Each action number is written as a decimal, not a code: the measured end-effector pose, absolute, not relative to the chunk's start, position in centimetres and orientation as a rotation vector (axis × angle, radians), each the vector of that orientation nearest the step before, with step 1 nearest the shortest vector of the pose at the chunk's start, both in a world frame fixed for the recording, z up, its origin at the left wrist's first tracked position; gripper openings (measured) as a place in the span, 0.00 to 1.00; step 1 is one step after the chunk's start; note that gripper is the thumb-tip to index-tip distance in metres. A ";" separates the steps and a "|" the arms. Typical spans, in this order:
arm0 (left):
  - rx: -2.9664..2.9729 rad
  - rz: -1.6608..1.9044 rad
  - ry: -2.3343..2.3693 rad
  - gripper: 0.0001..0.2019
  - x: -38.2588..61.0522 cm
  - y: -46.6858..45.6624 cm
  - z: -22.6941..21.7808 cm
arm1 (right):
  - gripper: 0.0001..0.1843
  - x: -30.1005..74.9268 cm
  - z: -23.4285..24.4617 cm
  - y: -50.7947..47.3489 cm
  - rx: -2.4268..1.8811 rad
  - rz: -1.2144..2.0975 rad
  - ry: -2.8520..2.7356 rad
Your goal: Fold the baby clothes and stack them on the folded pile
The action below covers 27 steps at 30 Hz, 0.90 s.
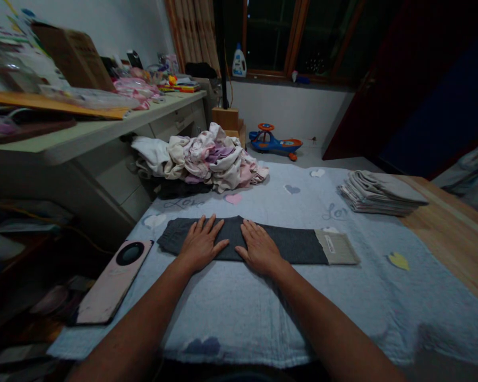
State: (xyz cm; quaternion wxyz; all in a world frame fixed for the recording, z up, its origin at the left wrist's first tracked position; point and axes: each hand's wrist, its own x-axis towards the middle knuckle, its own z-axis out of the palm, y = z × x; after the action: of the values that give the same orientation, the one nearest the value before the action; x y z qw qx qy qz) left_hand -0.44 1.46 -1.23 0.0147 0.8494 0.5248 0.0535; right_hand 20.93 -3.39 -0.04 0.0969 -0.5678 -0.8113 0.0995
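Observation:
A pair of dark grey trousers [298,245], folded lengthwise into a long strip, lies flat across the light blue cloth [326,302]. Its gathered waist end is on the left; a beige cuff with a small white label is on the right. My left hand [202,243] rests palm down on the trousers left of their middle, fingers spread. Just right of the middle, my right hand [259,246] also presses flat on the fabric, fingers stretched out. Neither hand grips anything.
A heap of crumpled clothes [211,159] lies at the back left, a stack of folded clothes [380,192] at the back right. A pink phone [111,289] rests near the left edge. Beyond stand a cluttered desk [131,119] and a blue ride-on toy [276,143].

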 end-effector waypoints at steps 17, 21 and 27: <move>2.587 0.182 1.669 0.33 0.6 1.2 -0.8 | 0.40 25.5 -0.1 -5.6 -1.861 0.327 -2.235; 2.637 0.265 1.399 0.30 3.6 0.6 0.4 | 0.38 26.5 0.5 -5.8 -1.821 0.279 -2.195; 2.728 0.196 1.104 0.32 8.3 -0.7 0.4 | 0.38 28.0 -0.1 -6.3 -1.965 0.262 -2.158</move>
State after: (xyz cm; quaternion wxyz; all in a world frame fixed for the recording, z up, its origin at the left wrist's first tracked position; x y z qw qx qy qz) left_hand 8.32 -0.74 0.44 0.0959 0.9206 0.3727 0.0662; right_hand 28.02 -6.33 -0.11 0.1056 -0.6669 -0.7323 0.0888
